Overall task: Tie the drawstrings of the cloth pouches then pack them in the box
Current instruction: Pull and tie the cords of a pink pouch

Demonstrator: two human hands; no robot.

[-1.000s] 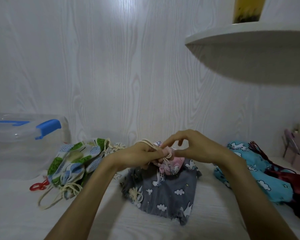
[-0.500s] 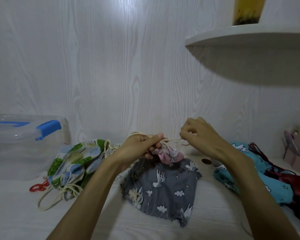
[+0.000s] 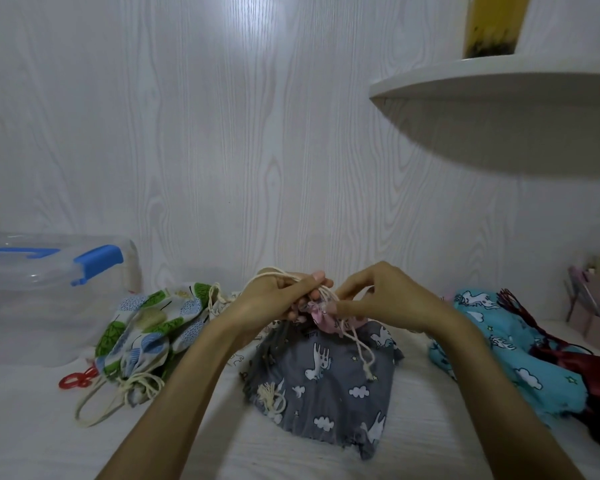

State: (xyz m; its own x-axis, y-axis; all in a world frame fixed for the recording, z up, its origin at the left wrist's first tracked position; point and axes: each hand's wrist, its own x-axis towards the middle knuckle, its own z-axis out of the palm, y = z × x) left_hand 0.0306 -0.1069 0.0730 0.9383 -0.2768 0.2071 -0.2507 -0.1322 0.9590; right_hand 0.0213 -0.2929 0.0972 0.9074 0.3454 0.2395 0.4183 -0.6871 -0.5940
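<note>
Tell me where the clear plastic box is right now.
In the head view the clear plastic box with blue latches stands at the far left against the wall, just behind the leaf-print pouch.

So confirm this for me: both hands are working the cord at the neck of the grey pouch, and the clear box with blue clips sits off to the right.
Not quite. The clear box sits off to the left, as the head view shows. The rest holds: the left hand and right hand are working the cord at the neck of the grey pouch.

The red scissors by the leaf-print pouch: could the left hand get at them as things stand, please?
Probably not yet: the left hand grips the drawstring. Otherwise, the red scissors lie uncovered on that side.
</note>
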